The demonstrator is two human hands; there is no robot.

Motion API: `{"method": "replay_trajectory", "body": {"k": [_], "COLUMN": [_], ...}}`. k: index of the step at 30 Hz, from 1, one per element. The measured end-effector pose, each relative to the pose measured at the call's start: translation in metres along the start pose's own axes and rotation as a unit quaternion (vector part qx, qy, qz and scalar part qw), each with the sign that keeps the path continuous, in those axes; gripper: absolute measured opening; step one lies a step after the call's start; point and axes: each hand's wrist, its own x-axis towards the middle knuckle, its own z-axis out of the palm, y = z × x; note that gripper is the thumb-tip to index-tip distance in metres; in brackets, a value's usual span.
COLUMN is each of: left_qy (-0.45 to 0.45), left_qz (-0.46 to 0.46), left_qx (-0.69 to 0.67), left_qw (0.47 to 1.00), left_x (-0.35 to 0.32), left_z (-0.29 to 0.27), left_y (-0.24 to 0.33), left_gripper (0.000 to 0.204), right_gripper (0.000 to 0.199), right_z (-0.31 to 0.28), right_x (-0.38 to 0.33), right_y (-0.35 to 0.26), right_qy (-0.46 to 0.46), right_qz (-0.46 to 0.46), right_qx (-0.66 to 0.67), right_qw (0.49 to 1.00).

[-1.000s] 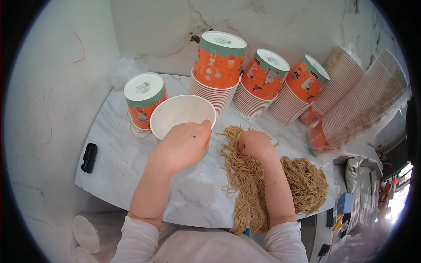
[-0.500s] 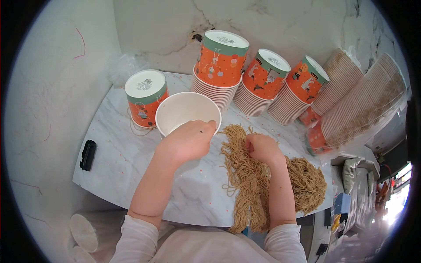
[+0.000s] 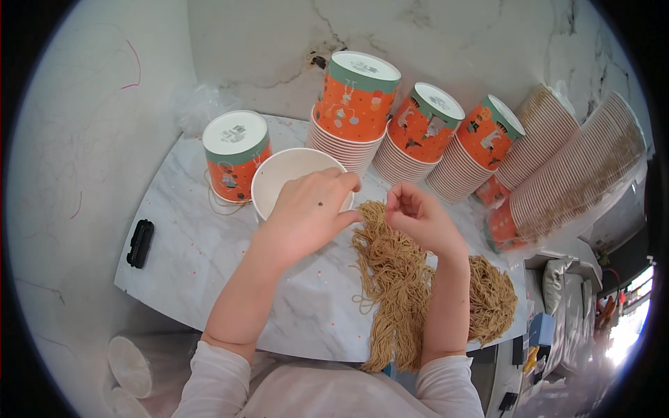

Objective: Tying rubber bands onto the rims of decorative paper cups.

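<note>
An upright white paper cup (image 3: pixel 279 174) stands on the marble table (image 3: pixel 209 265). My left hand (image 3: pixel 310 212) rests over its near rim, fingers curled toward a pile of tan string loops (image 3: pixel 394 279). My right hand (image 3: pixel 421 219) hovers just right of it above the pile, fingertips pinched together on a thin strand. A second heap of tan string (image 3: pixel 491 299) lies to the right of my right forearm.
An upside-down orange cup (image 3: pixel 235 153) stands left of the white cup. Several stacks of orange cups (image 3: pixel 352 104) line the back wall, with more stacks lying on their sides (image 3: pixel 571 174) at right. A small black object (image 3: pixel 139 242) lies near the table's left edge.
Both hands have drifted right and back along the string pile. The left hand has shifted toward the cup's right rim; the right hand has lifted off the pile with its fingers pinched.
</note>
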Motion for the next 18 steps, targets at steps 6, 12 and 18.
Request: {"method": "replay_trajectory", "body": {"k": [6, 12, 18], "left_qy": [-0.014, -0.016, 0.111], "left_qz": [-0.055, -0.126, -0.120], "left_qx": [-0.295, -0.414, -0.385], "left_qw": [0.954, 0.901, 0.909], "left_x": [0.012, 0.014, 0.015], "left_z": [0.001, -0.003, -0.015], "left_y": [0.013, 0.014, -0.002], "left_gripper": [0.035, 0.032, 0.016], "right_gripper": [0.015, 0.025, 0.045], "right_z": [0.023, 0.029, 0.027], "right_x": [0.006, -0.001, -0.005], "right_y": [-0.023, -0.034, -0.021], "right_qy": [0.032, 0.092, 0.002], "right_qz": [-0.057, -0.104, -0.067], "right_qx": [0.197, 0.133, 0.167], "right_qw": [0.978, 0.981, 0.984]}}
